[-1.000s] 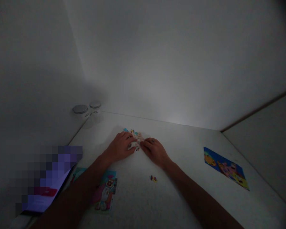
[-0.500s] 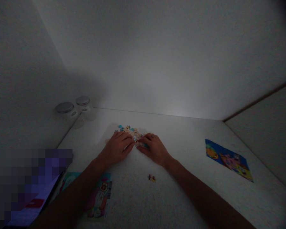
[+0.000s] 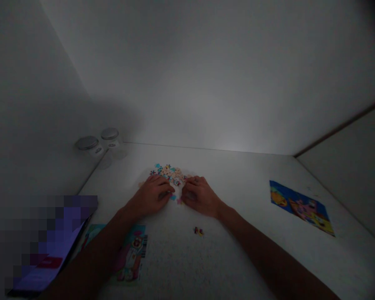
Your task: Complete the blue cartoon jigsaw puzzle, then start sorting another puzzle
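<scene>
- Lying on a white table (image 3: 225, 258), a heap of jigsaw pieces (image 3: 168, 175) is spread out, with many colours mixed together; all places below are given from this heap.
- The left hand (image 3: 151, 194) and the right hand (image 3: 200, 196) are laid against the heap's near edge, with the fingers curled inward. The hands are kept just apart, a narrow gap being left between the fingertips. They appear to be placed so that the pieces are hemmed in or sorted by touch, though this is only a judgement.
- No clear clamp on any piece is shown, and whether one is pinched under either hand cannot be told.
- A cyan piece (image 3: 173, 197) and a pink piece (image 3: 179, 201) are seen in the gap, just nearer than the heap.
- A small clump of pieces (image 3: 198, 231) is set apart, nearer than the heap and slightly to the right.
- A blue cartoon print (image 3: 300, 208) is laid well to the heap's right, and a second print (image 3: 133, 254) lies nearer and to the left, its edge cut off by the left forearm (image 3: 93, 250).
- Two lidded glass jars (image 3: 98, 143) are stood beyond the heap, to the left.
- A purple item (image 3: 50, 246) at the lower left of the heap is blurred out, and it cannot be identified.
- Piece details are lost to dim light.
</scene>
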`<state>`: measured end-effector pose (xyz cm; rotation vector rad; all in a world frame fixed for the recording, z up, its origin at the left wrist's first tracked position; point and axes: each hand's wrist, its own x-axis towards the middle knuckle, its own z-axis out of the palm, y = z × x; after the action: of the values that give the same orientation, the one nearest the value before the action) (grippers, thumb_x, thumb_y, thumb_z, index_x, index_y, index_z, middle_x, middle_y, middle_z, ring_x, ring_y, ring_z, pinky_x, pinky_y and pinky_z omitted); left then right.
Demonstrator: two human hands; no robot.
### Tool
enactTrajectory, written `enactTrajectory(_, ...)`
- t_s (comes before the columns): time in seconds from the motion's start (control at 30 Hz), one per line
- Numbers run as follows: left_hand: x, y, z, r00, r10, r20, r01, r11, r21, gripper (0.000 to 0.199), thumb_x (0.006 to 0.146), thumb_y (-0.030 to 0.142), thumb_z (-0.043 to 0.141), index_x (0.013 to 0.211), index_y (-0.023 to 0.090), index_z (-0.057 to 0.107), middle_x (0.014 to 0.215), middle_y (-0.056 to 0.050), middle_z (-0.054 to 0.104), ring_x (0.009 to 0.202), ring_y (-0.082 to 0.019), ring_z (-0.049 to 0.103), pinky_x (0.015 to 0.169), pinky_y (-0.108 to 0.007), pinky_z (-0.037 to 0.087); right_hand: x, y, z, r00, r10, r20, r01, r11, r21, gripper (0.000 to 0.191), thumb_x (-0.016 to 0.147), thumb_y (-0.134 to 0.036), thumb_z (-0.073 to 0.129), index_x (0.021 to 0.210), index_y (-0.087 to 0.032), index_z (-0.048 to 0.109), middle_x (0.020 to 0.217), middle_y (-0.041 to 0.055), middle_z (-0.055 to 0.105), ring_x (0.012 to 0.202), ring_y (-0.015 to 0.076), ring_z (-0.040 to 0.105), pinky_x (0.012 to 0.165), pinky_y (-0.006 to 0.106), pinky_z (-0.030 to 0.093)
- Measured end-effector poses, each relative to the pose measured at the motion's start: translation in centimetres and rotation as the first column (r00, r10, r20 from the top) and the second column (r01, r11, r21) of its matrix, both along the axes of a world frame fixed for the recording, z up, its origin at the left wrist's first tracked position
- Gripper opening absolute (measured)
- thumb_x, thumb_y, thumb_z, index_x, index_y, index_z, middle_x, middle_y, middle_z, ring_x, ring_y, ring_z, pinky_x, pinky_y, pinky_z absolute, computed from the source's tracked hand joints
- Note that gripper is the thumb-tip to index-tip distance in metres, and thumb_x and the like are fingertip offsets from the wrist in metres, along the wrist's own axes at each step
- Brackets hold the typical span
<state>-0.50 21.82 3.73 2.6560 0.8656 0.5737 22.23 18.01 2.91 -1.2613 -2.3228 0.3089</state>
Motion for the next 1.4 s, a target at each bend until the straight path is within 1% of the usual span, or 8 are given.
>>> enactTrajectory(0.2,-0.1,0.7,-0.5,0.993,0.119,0.007,-0.119,0.992,0.048,0.029,0.091,0.023,0.045,0.112,0.023,0.064,0.115,-0.008,0.061,0.108,-0.026,0.051,0.094,-0.045,0.037,1.3,1.0,-0.4,0.98,-0.198,0.037,0.197,0.98,0.027,0.018,0.084,-0.031,0.058,0.097,-0.02,0.063,0.097,0.0081,0.064,0.094,0.0239,0.054,0.084,0.039,0.039)
enactTrajectory(0.53,0.7,0.8,-1.2,0.987,0.129,-0.094,-0.119,0.987,0.106,0.031,0.096,0.029,0.04,0.119,0.023,0.06,0.128,-0.007,0.057,0.119,-0.024,0.048,0.101,-0.044,0.036,0.3,0.8,0.0,0.934,-0.22,0.281,0.191,0.973,0.127,0.02,0.093,-0.028,0.048,0.096,-0.017,0.065,0.095,0.01,0.067,0.089,0.022,0.058,0.079,0.035,0.038)
enactTrajectory(0.67,0.4,1.2,-1.4,0.985,0.157,-0.067,-0.149,0.982,0.115,0.032,0.096,0.023,0.039,0.121,0.021,0.059,0.126,-0.006,0.058,0.116,-0.022,0.05,0.1,-0.041,0.037,0.6,0.8,0.3,0.958,-0.211,0.194,0.181,0.97,0.162,0.019,0.092,-0.021,0.048,0.09,-0.016,0.066,0.092,0.0094,0.068,0.084,0.0196,0.058,0.077,0.032,0.037)
enactTrajectory(0.8,0.2,1.4,-1.5,0.979,0.196,-0.049,-0.188,0.973,0.132,0.032,0.095,0.02,0.04,0.122,0.019,0.058,0.127,-0.007,0.058,0.117,-0.023,0.05,0.1,-0.042,0.037,1.0,0.8,1.7,0.998,-0.061,0.003,0.061,0.993,-0.103,0.013,0.082,-0.015,0.053,0.073,-0.017,0.062,0.073,0.0026,0.062,0.072,0.0147,0.055,0.071,0.027,0.039)
enactTrajectory(0.93,0.2,1.5,-1.5,0.977,0.211,-0.04,-0.204,0.969,0.142,0.031,0.096,0.026,0.04,0.119,0.019,0.06,0.127,-0.008,0.058,0.116,-0.025,0.05,0.099,-0.044,0.037,1.1,0.5,3.5,0.979,0.188,0.08,-0.148,0.922,-0.359,0.013,0.074,-0.014,0.057,0.062,-0.017,0.058,0.063,-0.0018,0.056,0.063,0.0117,0.051,0.069,0.026,0.038)
enactTrajectory(1.07,0.2,1.6,-1.9,0.978,0.205,-0.028,-0.199,0.969,0.146,0.029,0.096,0.03,0.041,0.114,0.02,0.062,0.125,-0.008,0.059,0.115,-0.025,0.05,0.099,-0.044,0.037,1.9,0.6,4.5,0.979,0.108,0.173,-0.043,0.938,-0.343,0.014,0.078,-0.022,0.057,0.065,-0.017,0.058,0.067,-0.0004,0.057,0.066,0.0124,0.05,0.07,0.027,0.036)
enactTrajectory(1.23,0.1,1.9,-2.1,0.98,0.196,-0.015,-0.192,0.971,0.142,0.028,0.096,0.031,0.042,0.112,0.019,0.062,0.119,-0.007,0.062,0.11,-0.024,0.052,0.097,-0.043,0.039,5.0,1.5,4.8,0.978,-0.074,0.194,0.158,0.871,-0.466,0.012,0.082,-0.025,0.055,0.083,-0.017,0.063,0.078,0.0028,0.06,0.066,0.0127,0.052,0.059,0.024,0.037)
enactTrajectory(1.4,0.2,1.9,-1.9,0.981,0.194,-0.022,-0.19,0.973,0.133,0.032,0.096,0.03,0.039,0.116,0.018,0.06,0.121,-0.008,0.061,0.112,-0.024,0.052,0.098,-0.044,0.039,6.2,2.2,3.7,0.993,-0.102,0.056,0.116,0.866,-0.486,0.027,0.086,-0.028,0.056,0.11,-0.018,0.063,0.099,0.008,0.06,0.081,0.0156,0.057,0.073,0.028,0.045)
